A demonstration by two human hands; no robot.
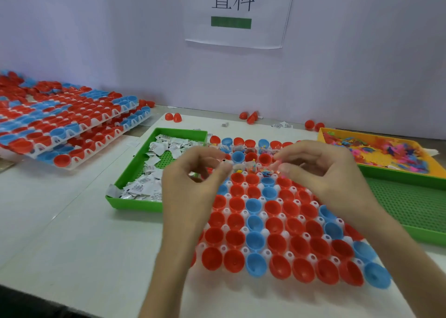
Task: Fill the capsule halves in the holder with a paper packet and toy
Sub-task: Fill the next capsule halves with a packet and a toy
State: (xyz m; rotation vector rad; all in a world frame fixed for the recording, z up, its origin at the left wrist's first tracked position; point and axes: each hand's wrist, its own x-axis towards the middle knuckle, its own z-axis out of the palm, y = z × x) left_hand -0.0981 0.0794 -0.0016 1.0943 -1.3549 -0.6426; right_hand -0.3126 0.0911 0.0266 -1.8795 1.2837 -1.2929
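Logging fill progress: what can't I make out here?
Head view, blurred: whether left hand and right hand pinch anything.
Head view: holder cells beneath both hands, hidden by them.
Head view: stacked holders, cut off by left edge.
Head view: toys in yellow tray, too small.

I see the white table [72, 233] bearing a capsule holder [265, 232] beneath my left fingers [217, 170] and right fingers [289, 168]. A green packet tray [135, 205] lies left of them and another green tray [410, 206] lies right. Loose red capsule halves [173, 117] lie beyond them, with stacked holders [72, 124] far left.
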